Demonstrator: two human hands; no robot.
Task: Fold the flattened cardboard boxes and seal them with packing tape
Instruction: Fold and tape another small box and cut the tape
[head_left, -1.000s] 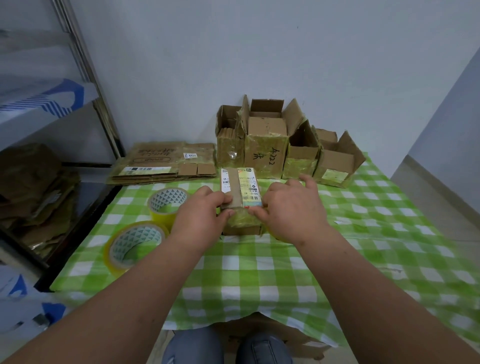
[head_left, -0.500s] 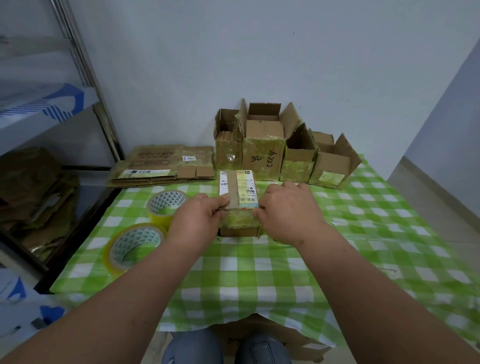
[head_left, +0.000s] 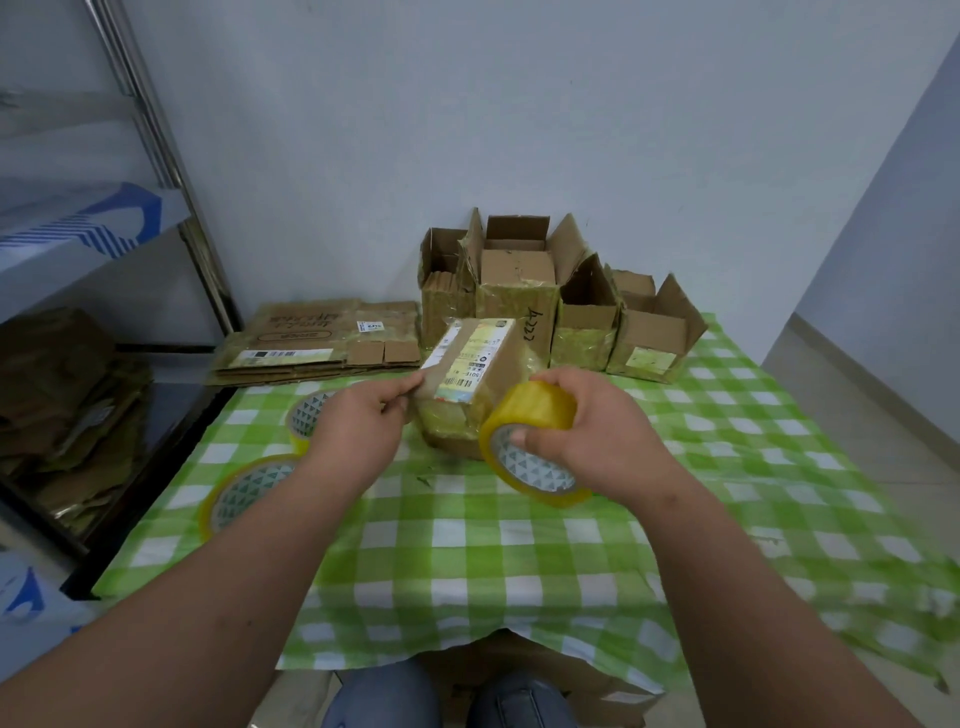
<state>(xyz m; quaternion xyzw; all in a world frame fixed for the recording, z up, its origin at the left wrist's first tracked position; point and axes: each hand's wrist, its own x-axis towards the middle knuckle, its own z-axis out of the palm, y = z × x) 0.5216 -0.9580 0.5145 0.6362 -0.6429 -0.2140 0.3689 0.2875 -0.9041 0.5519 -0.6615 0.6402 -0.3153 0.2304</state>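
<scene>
Sealing step: left hand (head_left: 353, 431) pinches the folded box (head_left: 470, 384), right hand (head_left: 592, 431) grips the tape roll (head_left: 530, 441) beside it; next, probably, tape laid along the seam.

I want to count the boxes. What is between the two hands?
In the head view, the small labelled box sits tilted between the left hand and the right hand, which grips a yellow tape roll.

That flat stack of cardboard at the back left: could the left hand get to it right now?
Probably yes, once freed. The left hand pinches the small box; the flattened cardboard lies behind it, uncovered, with only a tape roll low on the tablecloth between them.
</scene>
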